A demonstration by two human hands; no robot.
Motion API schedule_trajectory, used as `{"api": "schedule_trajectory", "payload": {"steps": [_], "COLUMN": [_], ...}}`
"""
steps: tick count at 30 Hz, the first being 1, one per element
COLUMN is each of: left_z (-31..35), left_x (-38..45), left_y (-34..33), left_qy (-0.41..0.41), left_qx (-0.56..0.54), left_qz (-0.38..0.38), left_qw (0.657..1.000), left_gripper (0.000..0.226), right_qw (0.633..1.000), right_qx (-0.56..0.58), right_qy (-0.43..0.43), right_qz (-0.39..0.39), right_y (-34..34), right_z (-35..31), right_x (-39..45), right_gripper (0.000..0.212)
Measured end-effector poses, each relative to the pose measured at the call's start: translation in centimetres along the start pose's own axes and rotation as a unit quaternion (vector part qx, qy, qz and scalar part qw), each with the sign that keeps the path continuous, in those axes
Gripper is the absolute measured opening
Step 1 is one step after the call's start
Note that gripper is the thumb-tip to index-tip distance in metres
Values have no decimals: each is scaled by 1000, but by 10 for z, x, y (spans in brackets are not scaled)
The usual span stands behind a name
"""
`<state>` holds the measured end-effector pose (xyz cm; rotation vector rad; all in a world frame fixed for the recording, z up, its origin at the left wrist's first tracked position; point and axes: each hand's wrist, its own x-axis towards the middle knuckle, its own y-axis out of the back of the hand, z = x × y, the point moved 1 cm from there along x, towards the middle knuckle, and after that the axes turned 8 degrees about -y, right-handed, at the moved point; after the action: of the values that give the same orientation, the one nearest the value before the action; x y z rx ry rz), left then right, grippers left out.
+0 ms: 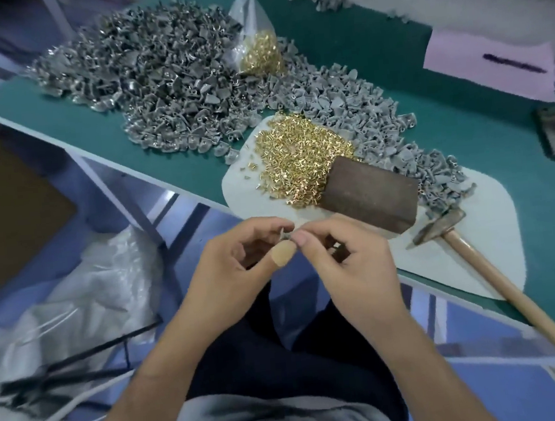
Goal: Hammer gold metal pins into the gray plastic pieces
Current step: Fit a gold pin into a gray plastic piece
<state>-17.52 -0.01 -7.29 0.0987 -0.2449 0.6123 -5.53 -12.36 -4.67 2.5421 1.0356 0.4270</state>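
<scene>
Your fingers (300, 238) meet at one small spot just off the near edge of the desk (177, 158), above your lap. Your left hand (240, 264) pinches a small gray piece (285, 235) between thumb and curled fingers; the thumb wears a tan plaster. Your right hand (351, 264) closes thumb and forefinger on the same spot, touching the left fingertips; whether a pin sits between them is too small to tell. A few pins (338, 247) glint under the curled fingers of your right hand.

Just beyond your hands lies a white mat (494, 251) on the green desk. On it sits a brown block (368, 194), and touching the block's left side a loose heap of gold pins (301, 154). Right of the block, a hammer (445, 226) rests with its head on the mat and its wooden handle running toward you past the desk edge.

Behind the pins, light gray pieces (375, 114) spread to the right in a band. Farther left is a larger, darker pile (154, 80). Between the two stands a clear bag (259, 50) holding more gold pins. A lilac sheet (488, 64) lies at the far right. White plastic wrap (75, 295) is bunched on the floor to your left.
</scene>
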Motion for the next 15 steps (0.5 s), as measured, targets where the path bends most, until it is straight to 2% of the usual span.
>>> {"api": "schedule_trajectory", "payload": {"steps": [3,8,10,13,15], "left_z": [-9,-33,-48,-79,-102], "left_x": [-13,-28,-37,-60,-77], "left_y": [14,49,58,53,41], "left_qy": [17,41,69,113,155], "left_qx": [-4,58,74,174,286], "left_qz": [56,163,186,167,126], "left_qw": [998,984,977,964,937], "left_gripper": [24,33,30,18,15], "right_qw": [999,995,988,976,969], "right_qx": [-29,-58,-103,-146,-152], "right_qy": [26,65,90,132,164], "right_qz": [6,50,69,93,102], "right_y": [-6,-14,-17,-24,-28], "right_z": [1,2,5,12,18], "right_x": [12,47,57,66,67], "right_gripper": [16,17,18,17,16]}}
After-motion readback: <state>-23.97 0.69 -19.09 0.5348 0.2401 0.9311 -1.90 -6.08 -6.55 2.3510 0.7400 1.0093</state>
